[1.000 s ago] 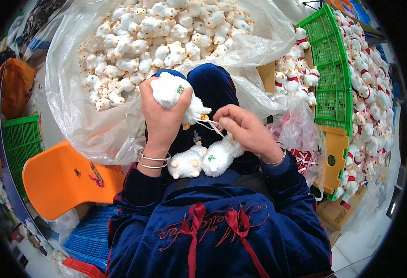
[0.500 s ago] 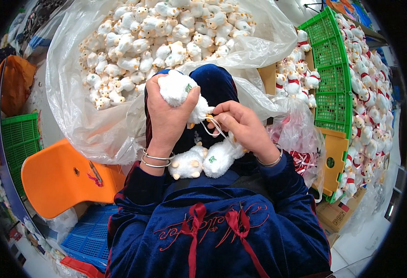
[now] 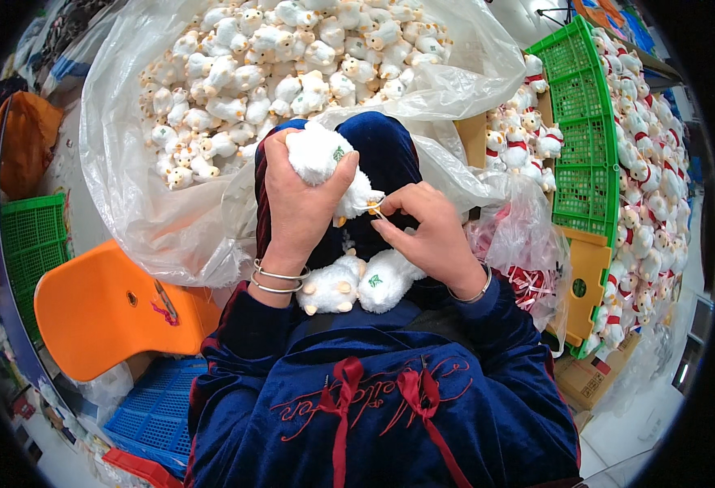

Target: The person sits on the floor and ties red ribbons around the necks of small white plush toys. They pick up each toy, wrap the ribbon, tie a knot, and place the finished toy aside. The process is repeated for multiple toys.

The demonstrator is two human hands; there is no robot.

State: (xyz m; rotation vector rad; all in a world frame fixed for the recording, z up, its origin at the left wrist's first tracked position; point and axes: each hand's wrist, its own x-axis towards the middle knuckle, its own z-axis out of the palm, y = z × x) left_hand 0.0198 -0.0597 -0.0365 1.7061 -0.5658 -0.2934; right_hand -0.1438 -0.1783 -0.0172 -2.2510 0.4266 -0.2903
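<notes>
My left hand [image 3: 299, 191] is wrapped round a small white plush toy [image 3: 315, 157] with a green mark on it, held over my knees. A thin white cord [image 3: 367, 207] lies at the toy's lower right end, by its yellowish parts. My right hand [image 3: 432, 236] is closed in a pinch at that cord, thumb and forefinger nearly meeting. On my lap below lie two more white plush toys, one with pale feet showing [image 3: 330, 288] and one with a green mark [image 3: 386, 281].
A large clear plastic bag [image 3: 117, 122] full of white plush toys stands ahead. To the right are a green crate [image 3: 577, 122], toys with red neckbands [image 3: 646, 195] and a bag of red ribbons [image 3: 528, 244]. An orange chair [image 3: 89, 317] holding a tool stands left.
The cord's loose loop, which hung between my hands, is now drawn small against the toy. My left hand and the toy have shifted slightly right.
</notes>
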